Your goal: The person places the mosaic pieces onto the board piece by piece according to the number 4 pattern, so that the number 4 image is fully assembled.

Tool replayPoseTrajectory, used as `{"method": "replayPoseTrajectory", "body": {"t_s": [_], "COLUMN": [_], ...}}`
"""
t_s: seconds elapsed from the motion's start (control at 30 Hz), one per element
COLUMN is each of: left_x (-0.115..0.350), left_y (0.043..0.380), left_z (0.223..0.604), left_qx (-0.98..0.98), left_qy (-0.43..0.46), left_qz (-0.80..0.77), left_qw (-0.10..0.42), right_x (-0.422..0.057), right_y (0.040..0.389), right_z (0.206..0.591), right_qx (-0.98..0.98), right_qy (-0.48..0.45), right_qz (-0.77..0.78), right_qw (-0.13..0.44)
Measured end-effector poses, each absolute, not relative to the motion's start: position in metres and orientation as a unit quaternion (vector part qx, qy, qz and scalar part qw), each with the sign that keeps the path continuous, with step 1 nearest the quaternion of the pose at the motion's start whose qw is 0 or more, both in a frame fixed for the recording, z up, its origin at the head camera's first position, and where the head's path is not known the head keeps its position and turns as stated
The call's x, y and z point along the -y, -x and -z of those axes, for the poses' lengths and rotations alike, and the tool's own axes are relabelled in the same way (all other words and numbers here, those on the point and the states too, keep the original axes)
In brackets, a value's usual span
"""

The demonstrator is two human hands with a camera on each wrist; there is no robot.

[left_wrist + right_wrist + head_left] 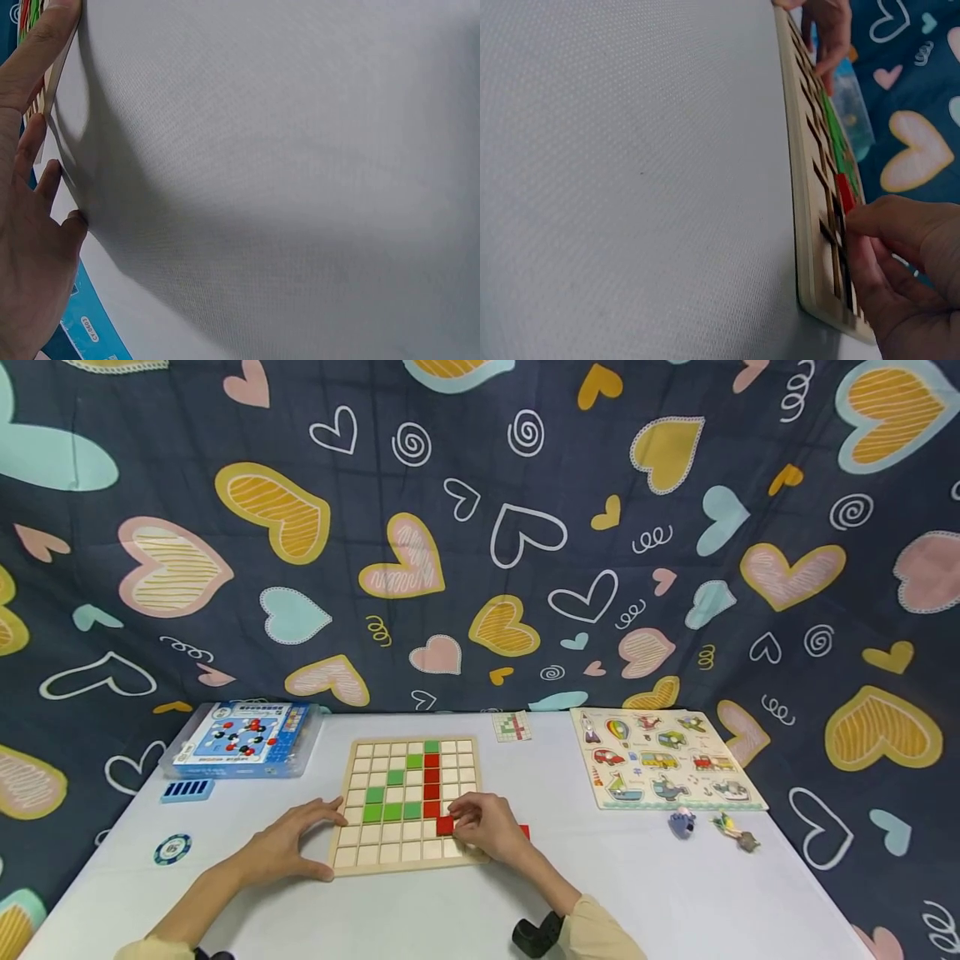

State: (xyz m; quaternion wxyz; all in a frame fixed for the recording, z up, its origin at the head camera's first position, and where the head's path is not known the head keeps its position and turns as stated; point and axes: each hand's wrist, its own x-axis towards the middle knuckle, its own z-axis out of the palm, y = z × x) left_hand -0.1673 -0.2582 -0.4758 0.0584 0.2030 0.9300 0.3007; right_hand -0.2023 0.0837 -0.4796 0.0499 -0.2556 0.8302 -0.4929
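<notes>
A wooden grid board (411,867) lies on the white table. Green tiles (392,812) form a stepped shape on it, beside a column of red tiles (431,775). My right hand (491,831) is over the board's lower right part. Its thumb and fingertips pinch a red tile (445,826), held tilted at the grid in the right wrist view (845,192). At the board's left side, my left hand (281,843) touches the edge with spread, relaxed fingers and thumb. Another red tile (524,832) shows partly behind the right wrist.
Behind the board lies a small pattern card (512,727). A boxed molecule set (240,739), a blue slotted piece (187,790) and a round chip (172,849) are on the left. To the right are a picture puzzle board (663,756) and small animal figures (682,823).
</notes>
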Motion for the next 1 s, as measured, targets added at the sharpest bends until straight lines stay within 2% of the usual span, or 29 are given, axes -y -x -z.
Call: {"method": "replayPoseTrajectory", "body": {"t_s": [0.57,1.0], "left_x": [0.259,0.259], "left_y": [0.169,0.169], "left_z": [0.476,0.476], "left_qx": [-0.932,-0.930], "left_qy": [-0.196,-0.198], "left_qz": [-0.296,-0.301], "left_qw": [0.068,0.069], "right_x": [-0.076,-0.064], "right_y": [0.205,0.198], "right_z": [0.481,0.483], "right_qx": [-0.822,-0.806], "right_qy": [0.263,0.229], "right_qz": [0.503,0.542], "right_qw": [0.054,0.057]}}
